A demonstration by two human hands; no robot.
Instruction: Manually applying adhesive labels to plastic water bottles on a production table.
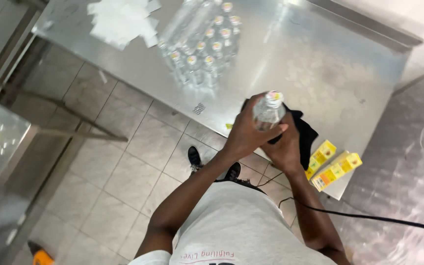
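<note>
Head view: left hand (244, 135) and right hand (284, 147) both gripped one clear bottle (268, 110) over black cloth (304, 133); bottle pack (203, 46) and yellow cartons (333, 164) lay on steel table (315, 64).

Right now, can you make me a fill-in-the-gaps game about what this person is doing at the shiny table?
1. Both hands hold one clear plastic ____ with a white cap.
2. The left hand wraps it from the side; the right hand also holds a ____ cloth.
3. Many more small clear bottles stand grouped on the ____ steel table.
4. Two ____ cartons lie near the table's edge.

Missing words: bottle; black; shiny; yellow
</note>
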